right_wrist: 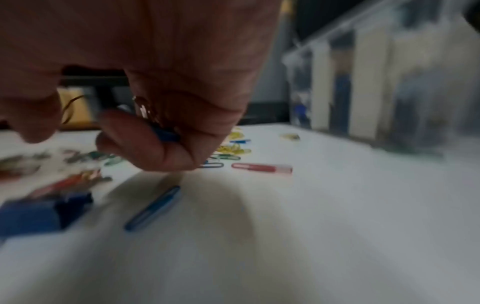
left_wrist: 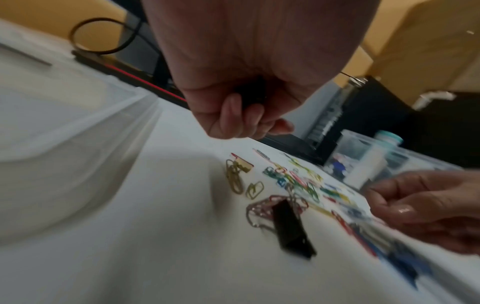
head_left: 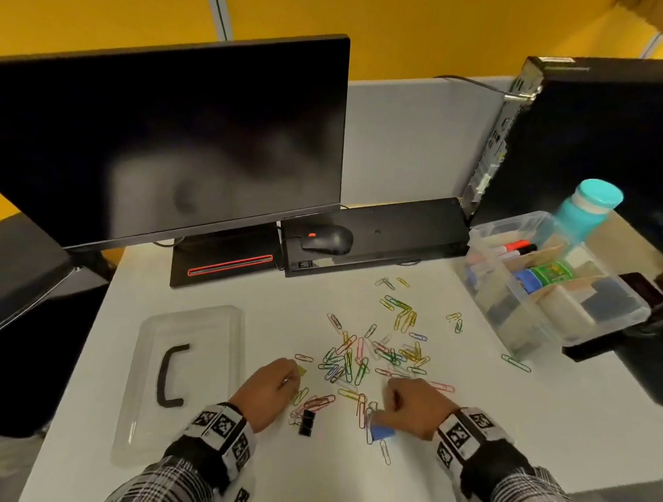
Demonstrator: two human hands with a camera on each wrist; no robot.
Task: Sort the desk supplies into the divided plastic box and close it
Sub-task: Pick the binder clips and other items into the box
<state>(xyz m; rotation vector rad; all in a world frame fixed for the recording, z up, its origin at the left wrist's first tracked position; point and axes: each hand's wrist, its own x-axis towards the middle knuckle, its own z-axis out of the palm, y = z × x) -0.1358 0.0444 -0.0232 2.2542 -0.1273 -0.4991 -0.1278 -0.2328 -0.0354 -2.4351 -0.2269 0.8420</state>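
Observation:
Several coloured paper clips [head_left: 366,357] lie scattered mid-desk. My left hand [head_left: 289,382] hovers at their left edge, its fingers [left_wrist: 233,117] curled round a small dark thing that looks like a black binder clip [left_wrist: 250,96]. My right hand [head_left: 392,400] hangs over the pile's near side and grips a blue binder clip [right_wrist: 165,132] with a silver handle. Another black binder clip [head_left: 306,422] and another blue binder clip [head_left: 383,432] lie on the desk between my hands. The divided clear box [head_left: 604,329] stands open at the right, with markers and tape rolls inside. Its lid [head_left: 201,320] lies flat at the left.
A monitor [head_left: 154,143] stands at the back left, with a mouse [head_left: 328,239] and a black keyboard [head_left: 401,231] behind the clips. A computer tower [head_left: 600,143] and a teal bottle [head_left: 586,212] sit behind the box. A black holder [head_left: 650,348] hangs at the desk's right edge.

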